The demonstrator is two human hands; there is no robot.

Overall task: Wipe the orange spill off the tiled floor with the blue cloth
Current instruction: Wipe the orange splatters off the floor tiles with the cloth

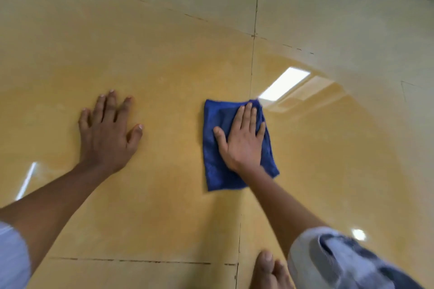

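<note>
I count two hands: my left hand [109, 132] lies flat on the floor with five digits spread, and my right hand [243, 139] lies flat on one blue cloth [215, 166], the only cloth here. One orange spill [164, 77] spreads under and around both hands. Two rolled sleeves show, one sleeve [11, 258] behind my left hand and the other sleeve [333, 260] behind my right. One bare foot [267, 272] sits behind my right hand. Two bright light reflections [284, 87] shine beyond and beside my hands, plus one small round glint [358, 234].
</note>
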